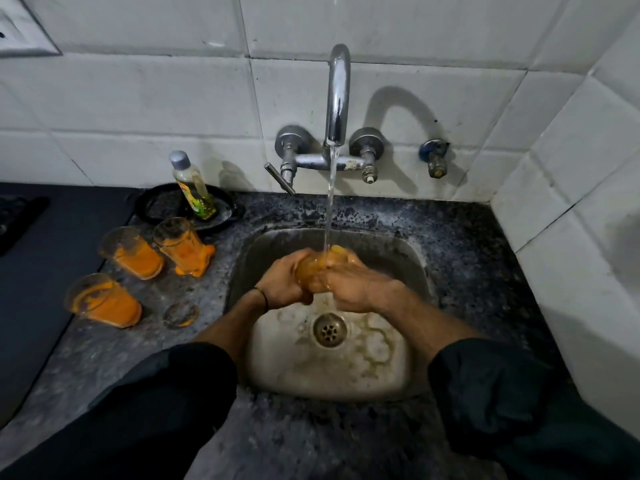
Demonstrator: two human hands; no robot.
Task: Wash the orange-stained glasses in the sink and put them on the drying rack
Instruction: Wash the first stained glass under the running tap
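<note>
An orange-stained glass [320, 270] is held over the steel sink [263, 362] under the running water from the tap [337, 98]. My left hand [282, 282] grips its left side and my right hand [349, 284] wraps its right side. Both hands hide most of the glass. Three more orange-stained glasses stand on the counter left of the sink: one [133, 252] at the back left, one [183, 245] beside it with orange spilled at its base, one [102, 301] nearer me. No drying rack is in view.
A dish soap bottle [192, 187] stands on a black plate [162, 206] behind the glasses. A round wet mark [180, 315] lies on the speckled stone counter [460, 258]. A black stovetop [38, 258] is at far left. Tiled walls close the back and right.
</note>
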